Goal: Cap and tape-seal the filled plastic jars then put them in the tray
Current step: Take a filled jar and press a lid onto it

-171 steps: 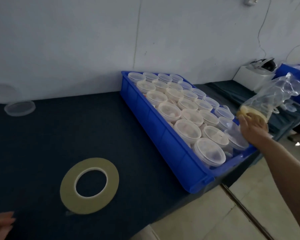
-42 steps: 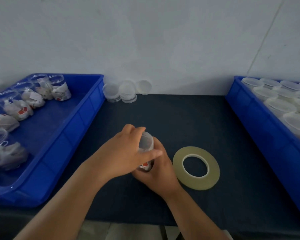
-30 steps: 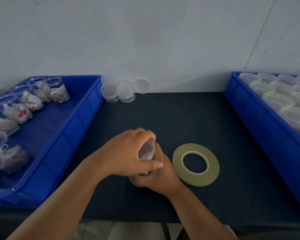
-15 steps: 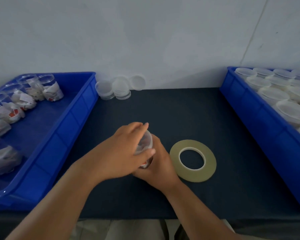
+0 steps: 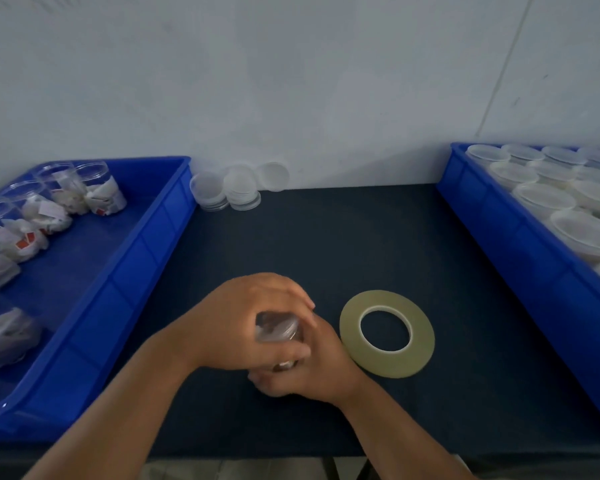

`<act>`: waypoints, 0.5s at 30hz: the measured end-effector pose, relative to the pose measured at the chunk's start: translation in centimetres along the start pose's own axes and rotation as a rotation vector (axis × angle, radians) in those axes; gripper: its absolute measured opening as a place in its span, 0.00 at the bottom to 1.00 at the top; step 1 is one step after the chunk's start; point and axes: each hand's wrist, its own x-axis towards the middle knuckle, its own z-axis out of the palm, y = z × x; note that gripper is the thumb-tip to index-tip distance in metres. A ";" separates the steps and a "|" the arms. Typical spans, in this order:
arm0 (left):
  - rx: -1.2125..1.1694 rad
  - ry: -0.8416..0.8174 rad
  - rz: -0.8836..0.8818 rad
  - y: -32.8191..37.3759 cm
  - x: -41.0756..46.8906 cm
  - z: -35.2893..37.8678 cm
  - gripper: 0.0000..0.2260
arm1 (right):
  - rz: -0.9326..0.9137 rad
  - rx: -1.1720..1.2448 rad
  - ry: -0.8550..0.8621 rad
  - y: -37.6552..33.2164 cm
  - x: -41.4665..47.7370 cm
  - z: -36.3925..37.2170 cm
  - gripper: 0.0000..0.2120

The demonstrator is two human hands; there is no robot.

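Observation:
A small clear plastic jar [image 5: 277, 330] stands on the dark table near its front edge, mostly covered by both hands. My left hand [image 5: 243, 320] curls over its top and lid from the left. My right hand [image 5: 312, 368] wraps round the jar's lower body from the right. A flat yellowish tape roll [image 5: 387, 333] lies just right of the hands. The blue tray [image 5: 520, 244] at the right holds several capped jars [image 5: 542, 199]. The blue tray [image 5: 142, 251] at the left holds several open filled jars [image 5: 101, 192].
Stacks of clear lids [image 5: 239, 188] sit against the white wall between the two trays. The table's front edge runs just below my forearms.
Since 5.7 s ago the view swung from the right tray to the table centre. Over the last second my left hand has turned over the jar's top while my right hand kept holding its body.

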 end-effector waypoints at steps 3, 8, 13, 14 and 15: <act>-0.019 -0.054 -0.059 -0.4 -0.4 -0.8 0.24 | -0.022 0.028 0.059 -0.1 0.3 0.3 0.39; -0.086 0.006 -0.379 -0.7 -2.2 -2.8 0.48 | -0.009 0.163 0.211 0.2 0.3 0.1 0.40; -0.088 -0.040 -0.517 3.2 -2.2 -1.0 0.49 | -0.085 -0.029 0.183 -0.2 0.8 0.9 0.32; -0.018 0.042 -0.567 4.0 -1.4 0.3 0.51 | -0.097 -0.116 0.166 -0.4 1.0 1.0 0.29; 0.059 0.132 -0.607 4.6 -0.6 1.6 0.52 | -0.106 -0.178 0.151 -0.6 1.0 1.1 0.25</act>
